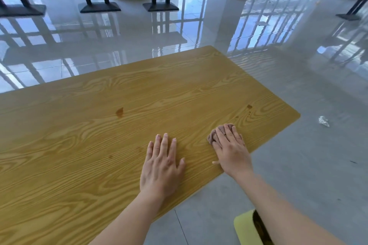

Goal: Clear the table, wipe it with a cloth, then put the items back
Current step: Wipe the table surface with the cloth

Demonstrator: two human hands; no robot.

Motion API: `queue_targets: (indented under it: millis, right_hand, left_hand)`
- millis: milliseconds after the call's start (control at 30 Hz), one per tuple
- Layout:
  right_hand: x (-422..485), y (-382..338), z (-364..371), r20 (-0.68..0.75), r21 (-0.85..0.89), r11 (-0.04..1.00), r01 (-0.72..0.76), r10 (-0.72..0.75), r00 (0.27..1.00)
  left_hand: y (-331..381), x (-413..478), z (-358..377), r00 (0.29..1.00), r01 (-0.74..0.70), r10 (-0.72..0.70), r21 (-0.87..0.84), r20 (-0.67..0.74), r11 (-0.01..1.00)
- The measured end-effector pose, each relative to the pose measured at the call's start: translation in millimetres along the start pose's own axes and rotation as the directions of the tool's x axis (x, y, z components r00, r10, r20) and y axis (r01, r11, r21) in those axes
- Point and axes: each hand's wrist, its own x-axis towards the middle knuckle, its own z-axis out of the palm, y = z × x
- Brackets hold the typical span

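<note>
Head: left hand (162,167) flat on wood-grain table (99,125), right hand (231,151) flat on crumpled cloth (212,137)

A smooth wood-grain table (119,125), a soft brownish cloth (214,135), a glossy tiled floor (199,26).

Our two bare hands and forearms, seen from above.

We see the left hand (162,167) and the right hand (231,151) uncovered, each with slim fingers and short, rounded, plain-looking nails. Knuckles and tendons show as faint ridges across the backs of both hands. The left forearm (127,219) and the right forearm (288,211) are bare from the wrist down to the bottom edge of our view, smooth in outline, the right one softened by blur. On one finger of the right hand we notice a small dark mark (225,134), possibly a ring, though it is too small to tell.
</note>
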Motion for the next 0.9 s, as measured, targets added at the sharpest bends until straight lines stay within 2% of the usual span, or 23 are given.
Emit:
queue_targets:
  millis: [33,67,167,200,233,300,367,400,467,567,633,700,800,867,900]
  right_hand:
    - [2,-13,0,-0.007,-0.005,0.999,-0.035,0.035,0.999]
    - [0,-25,1,-0.008,-0.018,1.0,-0.004,0.004,1.0]
    - [-21,-28,2,0.05,-0.031,0.955,0.295,-0.294,0.955]
    - [-24,-16,-1,0.066,-0.032,0.938,0.345,-0.343,0.937]
    - [-20,1,-4,0.068,-0.035,0.944,0.329,-0.326,0.943]
    - [1,32,-13,0.066,-0.052,0.992,0.111,-0.107,0.992]
    - [24,39,-18,0.09,-0.037,0.991,-0.126,0.129,0.988]
    - [33,32,-18,0.08,-0.042,0.985,-0.168,0.171,0.982]
    - [41,13,-15,0.067,-0.062,0.989,-0.137,0.141,0.988]
    - [23,6,-12,0.081,-0.091,0.993,0.079,-0.071,0.994]
    - [19,25,-16,0.079,-0.077,0.983,0.164,-0.158,0.984]
    - [34,46,-20,0.093,-0.08,0.992,0.098,-0.09,0.992]
    - [64,46,-23,0.097,-0.081,0.984,-0.158,0.165,0.981]
    - [70,27,-21,0.083,-0.081,0.984,-0.159,0.166,0.983]
    - [64,18,-18,0.081,-0.084,0.992,-0.089,0.095,0.992]
  left_hand:
    - [0,-1,0,1.0,0.002,-0.002,0.001,-0.004,1.0]
    - [1,-1,-1,1.0,0.002,-0.002,0.002,-0.012,1.0]
    - [-1,-2,-3,1.0,-0.01,0.01,-0.001,-0.016,1.0]
    - [-2,-1,-2,1.0,-0.011,0.011,-0.002,-0.014,1.0]
    - [-2,-1,-1,1.0,-0.01,0.01,-0.006,-0.017,1.0]
    - [-1,0,0,1.0,-0.007,0.007,0.002,-0.029,1.0]
    - [0,0,0,1.0,0.006,-0.005,0.029,-0.025,1.0]
    - [3,1,-2,1.0,0.017,-0.016,0.038,-0.003,0.999]
    - [15,15,-9,0.999,0.025,-0.027,0.041,0.047,0.999]
    - [37,51,-15,0.999,-0.001,0.0,0.032,0.033,1.0]
    - [44,67,-10,0.998,-0.014,0.014,0.008,0.055,1.0]
    - [45,70,-2,0.997,-0.023,0.021,0.023,0.078,0.999]
    - [44,68,4,0.998,-0.017,0.015,0.037,0.056,0.999]
    - [45,70,4,0.998,-0.015,0.011,0.049,0.062,0.999]
    - [46,70,4,0.997,-0.014,0.01,0.054,0.072,0.998]
